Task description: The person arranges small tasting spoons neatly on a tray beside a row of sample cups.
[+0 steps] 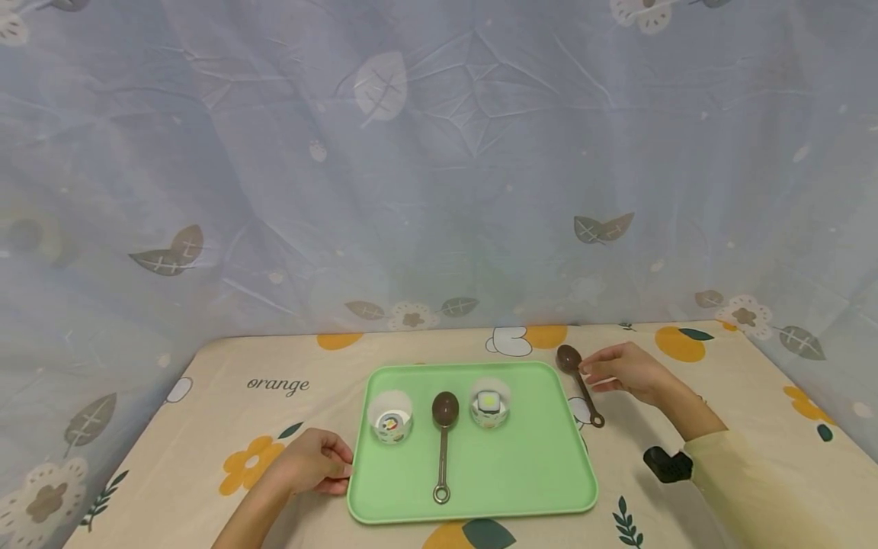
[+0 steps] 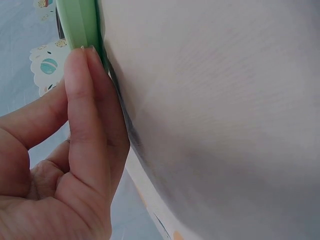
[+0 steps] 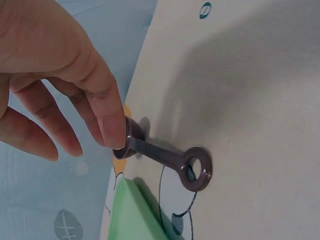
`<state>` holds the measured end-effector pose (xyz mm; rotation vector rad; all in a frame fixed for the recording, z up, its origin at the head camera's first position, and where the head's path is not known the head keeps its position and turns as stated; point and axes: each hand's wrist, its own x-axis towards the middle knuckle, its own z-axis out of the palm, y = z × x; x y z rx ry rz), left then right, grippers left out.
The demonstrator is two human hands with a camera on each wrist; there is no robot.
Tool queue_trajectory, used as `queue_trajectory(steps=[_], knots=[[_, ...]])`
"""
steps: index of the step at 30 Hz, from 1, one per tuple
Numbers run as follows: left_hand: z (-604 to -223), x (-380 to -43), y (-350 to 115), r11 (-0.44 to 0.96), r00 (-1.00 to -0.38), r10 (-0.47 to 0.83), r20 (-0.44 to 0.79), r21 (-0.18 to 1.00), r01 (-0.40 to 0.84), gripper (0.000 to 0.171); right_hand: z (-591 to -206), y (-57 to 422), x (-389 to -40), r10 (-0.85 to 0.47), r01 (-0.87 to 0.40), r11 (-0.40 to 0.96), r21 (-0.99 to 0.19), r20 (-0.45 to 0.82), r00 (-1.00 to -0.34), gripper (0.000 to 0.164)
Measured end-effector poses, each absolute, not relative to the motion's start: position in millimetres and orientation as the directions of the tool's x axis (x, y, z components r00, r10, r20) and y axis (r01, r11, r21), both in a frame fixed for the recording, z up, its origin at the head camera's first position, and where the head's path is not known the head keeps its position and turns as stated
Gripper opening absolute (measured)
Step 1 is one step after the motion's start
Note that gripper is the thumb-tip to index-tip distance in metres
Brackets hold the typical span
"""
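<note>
A light green tray (image 1: 535, 457) lies in the middle of the table. At its left rim, my left hand (image 1: 315, 463) pinches the edge, fingertips on the green rim (image 2: 84, 22) in the left wrist view. On the tray a brown spoon (image 1: 445, 412) lies between two small white patterned cups, a left cup (image 1: 391, 436) and a right cup (image 1: 490, 418). A second brown spoon (image 1: 568, 358) lies on the cloth right of the tray. My right hand (image 1: 627, 371) is beside its neck; one finger (image 3: 111, 127) overlaps the spoon's bowl end, the other fingers apart from it.
A cream tablecloth (image 1: 274, 415) with orange and leaf prints covers the table. Behind and at both sides hangs a grey-blue patterned curtain (image 1: 439, 191). A black device (image 1: 668, 463) sits at my right wrist, beside a pale yellow sleeve (image 1: 748, 488).
</note>
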<state>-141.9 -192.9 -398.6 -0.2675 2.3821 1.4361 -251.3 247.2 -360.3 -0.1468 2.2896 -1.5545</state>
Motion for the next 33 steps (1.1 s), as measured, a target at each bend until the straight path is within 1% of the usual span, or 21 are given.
queue_trajectory(steps=[5, 17, 26, 33], knots=[[-397.4, -141.9, -191.0, 0.479, -0.919, -0.009, -0.394, 0.805, -0.35, 0.009, -366.5, 250.6, -254.9, -0.279, 0.135, 0.377, -0.917, -0.251, -0.927, 0.031], [-396.9, -141.0, -191.3, 0.462, -0.92, 0.002, -0.392, 0.816, -0.347, 0.009, -383.0, 253.5, -259.0, -0.264, 0.155, 0.372, -0.915, -0.265, -0.928, 0.033], [-397.6, -140.7, -193.2, 0.451, -0.919, 0.024, -0.394, 0.824, -0.342, 0.009, -388.3, 252.0, -257.2, -0.259, 0.153, 0.377, -0.913, -0.263, -0.93, 0.029], [-397.7, -141.2, -192.2, 0.466, -0.919, 0.002, -0.395, 0.813, -0.349, 0.009, -390.9, 249.9, -257.8, -0.249, 0.156, 0.382, -0.911, -0.264, -0.932, 0.026]])
